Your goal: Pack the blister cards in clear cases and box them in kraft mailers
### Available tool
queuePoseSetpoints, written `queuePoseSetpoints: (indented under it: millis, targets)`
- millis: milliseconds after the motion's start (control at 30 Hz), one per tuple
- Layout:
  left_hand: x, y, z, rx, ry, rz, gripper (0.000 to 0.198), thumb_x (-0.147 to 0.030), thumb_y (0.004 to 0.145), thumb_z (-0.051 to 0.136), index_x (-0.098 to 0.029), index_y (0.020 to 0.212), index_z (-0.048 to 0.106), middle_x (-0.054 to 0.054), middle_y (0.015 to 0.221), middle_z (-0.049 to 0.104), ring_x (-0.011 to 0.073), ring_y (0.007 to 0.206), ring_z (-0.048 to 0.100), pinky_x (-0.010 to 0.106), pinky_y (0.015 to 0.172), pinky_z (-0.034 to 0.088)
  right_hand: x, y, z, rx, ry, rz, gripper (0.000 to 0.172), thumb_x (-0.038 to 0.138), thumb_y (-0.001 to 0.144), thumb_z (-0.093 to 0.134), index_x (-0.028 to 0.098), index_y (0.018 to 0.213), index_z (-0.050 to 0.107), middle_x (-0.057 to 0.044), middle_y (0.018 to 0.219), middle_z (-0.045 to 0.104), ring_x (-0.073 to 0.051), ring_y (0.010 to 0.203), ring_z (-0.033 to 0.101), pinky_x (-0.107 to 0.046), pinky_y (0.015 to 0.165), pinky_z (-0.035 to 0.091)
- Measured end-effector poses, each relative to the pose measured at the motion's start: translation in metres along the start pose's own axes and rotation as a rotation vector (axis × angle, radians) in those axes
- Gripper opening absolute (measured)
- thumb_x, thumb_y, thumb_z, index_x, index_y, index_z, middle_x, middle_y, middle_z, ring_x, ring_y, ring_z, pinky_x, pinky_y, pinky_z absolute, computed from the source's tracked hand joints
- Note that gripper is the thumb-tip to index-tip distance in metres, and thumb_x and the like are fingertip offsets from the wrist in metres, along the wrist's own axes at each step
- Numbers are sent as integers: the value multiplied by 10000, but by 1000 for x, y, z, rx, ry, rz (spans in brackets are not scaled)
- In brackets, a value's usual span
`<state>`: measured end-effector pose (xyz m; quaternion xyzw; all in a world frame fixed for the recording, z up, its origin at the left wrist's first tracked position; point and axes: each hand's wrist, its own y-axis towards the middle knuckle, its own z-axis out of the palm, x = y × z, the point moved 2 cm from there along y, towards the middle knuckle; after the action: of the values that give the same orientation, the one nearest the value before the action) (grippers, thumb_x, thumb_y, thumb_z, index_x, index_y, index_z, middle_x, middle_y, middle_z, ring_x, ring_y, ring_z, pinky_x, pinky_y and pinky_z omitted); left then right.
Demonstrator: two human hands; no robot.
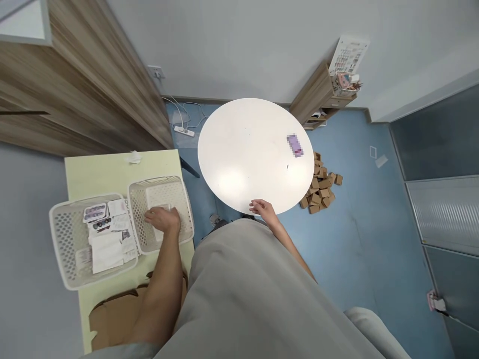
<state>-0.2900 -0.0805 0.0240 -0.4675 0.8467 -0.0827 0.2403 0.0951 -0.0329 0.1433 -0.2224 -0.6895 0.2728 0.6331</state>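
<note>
My left hand (163, 219) reaches down into the right-hand white basket (136, 199) on the pale green table. Its fingers are bent over a white flat item (154, 196) in that basket; whether they grip anything cannot be made out. Beside it, a second white basket (62, 244) holds white papers and packets (108, 249). My right hand (263, 208) hovers at the near edge of the white oval table (247, 149), fingers apart and slightly curled, with nothing in them. A blurred purple object (295, 145) lies on the table's right side.
Small brown boxes (321, 187) are piled on the floor right of the oval table. Flat brown cardboard (116, 319) lies under my left forearm. A power strip (184, 131) with cables is on the floor behind. A wooden cabinet (314, 94) stands at the back right.
</note>
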Motion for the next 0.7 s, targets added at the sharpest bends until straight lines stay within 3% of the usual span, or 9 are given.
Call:
queuePoseSetpoints:
  millis: [133,233,333,467,567,700]
  targets:
    - [2,0,-4,-74,-10,-94,676,-341,827,778,-26,1362,510,354,1515,514,486,1475,499,624,1234,423,5,8,10,60,-30,-8,429,548,854,869,191,1078,788,-115,1135,826,-221,986,807,-429,1046,629]
    - [1,-2,-11,-49,-77,-125,711,-308,787,818,-41,1376,523,328,1506,558,471,1456,543,616,1256,420,11,16,19,121,-67,-16,405,538,860,862,192,1058,786,-111,1127,823,-214,969,804,-425,1032,632]
    - [-6,-13,-28,-107,-193,-113,790,-302,786,855,-41,1450,515,294,1520,588,448,1482,544,611,1298,402,20,22,27,199,-116,-16,394,542,864,870,200,1041,789,-111,1121,824,-216,969,805,-433,1033,632]
    - [-34,-57,-55,-166,-544,68,918,-313,804,897,-128,1584,450,231,1556,598,361,1441,612,568,1276,486,40,22,37,332,-153,-29,451,601,858,877,209,1065,793,-121,1163,823,-224,998,801,-446,1055,625]
    - [-67,-105,-65,-62,-831,273,973,-293,805,915,-234,1641,422,198,1580,597,340,1493,598,529,1215,571,63,17,47,451,-176,-46,531,670,837,888,222,1106,791,-122,1209,820,-239,1055,799,-449,1067,618]
    - [-112,-160,-64,76,-913,495,1000,-424,858,913,-279,1696,387,185,1623,578,364,1551,559,537,1180,611,96,7,56,620,-168,-29,603,700,814,912,244,1185,776,-92,1210,820,-255,1164,775,-429,1070,613]
